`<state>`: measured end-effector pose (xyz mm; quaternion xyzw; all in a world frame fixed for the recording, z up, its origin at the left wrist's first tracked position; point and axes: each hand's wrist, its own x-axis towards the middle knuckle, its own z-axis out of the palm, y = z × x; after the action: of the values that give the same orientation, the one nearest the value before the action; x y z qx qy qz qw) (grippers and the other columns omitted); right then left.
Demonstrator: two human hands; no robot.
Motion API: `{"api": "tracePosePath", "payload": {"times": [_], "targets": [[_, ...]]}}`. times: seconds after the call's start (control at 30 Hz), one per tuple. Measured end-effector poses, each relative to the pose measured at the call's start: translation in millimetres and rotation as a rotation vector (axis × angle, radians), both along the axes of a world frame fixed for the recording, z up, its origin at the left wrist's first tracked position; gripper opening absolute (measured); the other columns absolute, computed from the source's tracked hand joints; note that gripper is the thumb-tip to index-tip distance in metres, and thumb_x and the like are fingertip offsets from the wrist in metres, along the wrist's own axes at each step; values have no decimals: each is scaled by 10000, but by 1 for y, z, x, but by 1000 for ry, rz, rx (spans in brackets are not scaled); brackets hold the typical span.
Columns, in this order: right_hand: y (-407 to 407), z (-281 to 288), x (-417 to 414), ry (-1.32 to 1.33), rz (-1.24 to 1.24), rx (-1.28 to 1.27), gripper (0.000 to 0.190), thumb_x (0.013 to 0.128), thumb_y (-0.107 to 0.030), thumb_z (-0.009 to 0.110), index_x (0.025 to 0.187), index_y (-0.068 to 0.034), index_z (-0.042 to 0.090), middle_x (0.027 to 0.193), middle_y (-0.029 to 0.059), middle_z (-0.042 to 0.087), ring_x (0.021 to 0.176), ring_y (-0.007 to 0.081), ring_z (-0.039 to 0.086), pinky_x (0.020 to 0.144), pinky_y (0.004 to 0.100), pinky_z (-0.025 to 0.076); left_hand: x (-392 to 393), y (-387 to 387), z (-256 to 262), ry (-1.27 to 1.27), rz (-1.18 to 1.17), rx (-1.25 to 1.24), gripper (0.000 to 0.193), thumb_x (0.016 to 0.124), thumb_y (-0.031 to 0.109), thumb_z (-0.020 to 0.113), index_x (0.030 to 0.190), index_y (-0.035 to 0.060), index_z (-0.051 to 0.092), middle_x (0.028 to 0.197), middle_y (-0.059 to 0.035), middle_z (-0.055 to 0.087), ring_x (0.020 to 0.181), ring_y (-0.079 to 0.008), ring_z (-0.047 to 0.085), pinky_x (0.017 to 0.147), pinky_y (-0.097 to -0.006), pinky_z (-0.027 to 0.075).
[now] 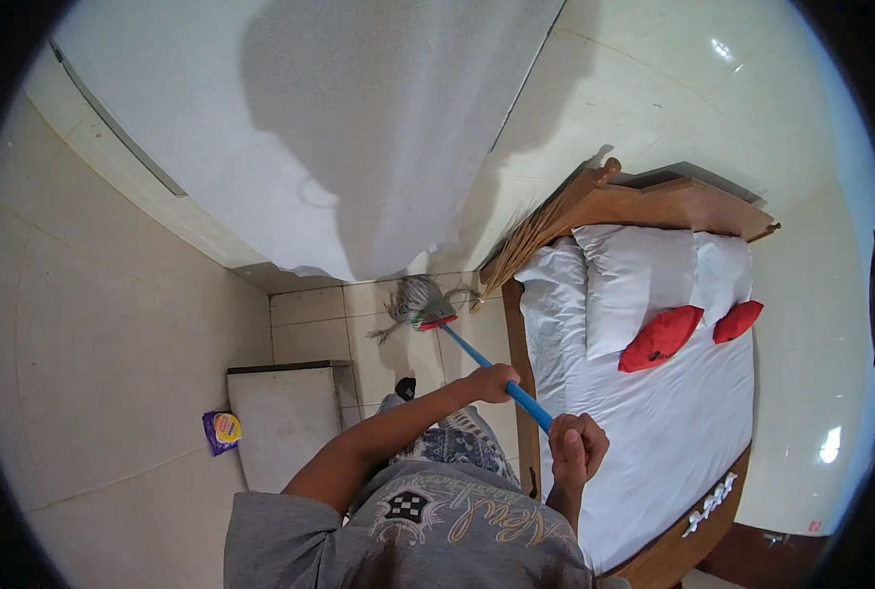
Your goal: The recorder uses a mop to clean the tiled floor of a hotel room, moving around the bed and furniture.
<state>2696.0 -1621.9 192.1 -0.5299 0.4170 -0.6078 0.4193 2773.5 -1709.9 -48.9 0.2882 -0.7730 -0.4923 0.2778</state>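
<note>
Both hands grip the blue handle (467, 346) of a string mop. My left hand (494, 383) is wrapped around it lower down, nearer the mop head. At the upper end, my right hand (578, 448) closes over the handle beside the bed. The grey mop strings (419, 296), joined to the handle by a red plastic holder (438, 322), lie spread on the tiled floor (308, 305) below a white curtain.
A wooden bed (658, 434) with a white sheet, pillows and red cushions stands to the right. A stick broom (522, 247) leans by its headboard. To the left is a low block (286, 427) with a purple packet (223, 433) beside it. The white curtain (378, 147) hangs ahead.
</note>
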Motion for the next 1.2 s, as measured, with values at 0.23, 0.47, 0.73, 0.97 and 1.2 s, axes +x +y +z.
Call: {"api": "tracePosePath", "payload": {"times": [0.23, 0.47, 0.73, 0.97, 1.2], "targets": [[-19, -27, -10, -308, 171, -39, 278, 839, -190, 486, 616, -73, 368, 437, -5, 328, 351, 78, 267, 389, 261, 250, 53, 22, -2, -265, 122, 101, 124, 644, 183, 615, 695, 79, 569, 765, -126, 588, 814, -315, 574, 654, -433, 468], [-48, -105, 34, -320, 629, 134, 306, 843, -210, 503, 611, -38, 400, 526, 29, 390, 468, 101, 327, 442, 261, 249, 152, 42, -68, -343, 571, 73, 194, 644, 204, 633, 704, 60, 518, 770, -124, 548, 802, -324, 530, 651, -451, 431], [-67, -97, 43, -20, 657, 265, 231, 818, -176, 529, 710, 25, 496, 571, 20, 426, 485, 90, 358, 465, 228, 291, 165, 22, -63, -313, 683, -32, 212, 657, 204, 695, 631, 69, 534, 657, -122, 551, 697, -311, 541, 648, -417, 409], [-31, -13, -7, 71, 327, 121, 274, 773, -208, 548, 612, 4, 482, 544, 30, 444, 473, 105, 376, 440, 244, 272, 52, 12, -2, 74, 418, -33, 286, 730, 290, 653, 634, 37, 561, 599, -130, 543, 619, -304, 543, 574, -395, 416], [-13, 7, 5, 80, 323, -42, 282, 734, -204, 557, 547, -18, 454, 495, 78, 443, 431, 191, 446, 415, 274, 311, 32, 20, 28, -127, 256, 121, 196, 678, 203, 634, 632, 55, 513, 673, -134, 551, 699, -332, 552, 605, -430, 424]]}}
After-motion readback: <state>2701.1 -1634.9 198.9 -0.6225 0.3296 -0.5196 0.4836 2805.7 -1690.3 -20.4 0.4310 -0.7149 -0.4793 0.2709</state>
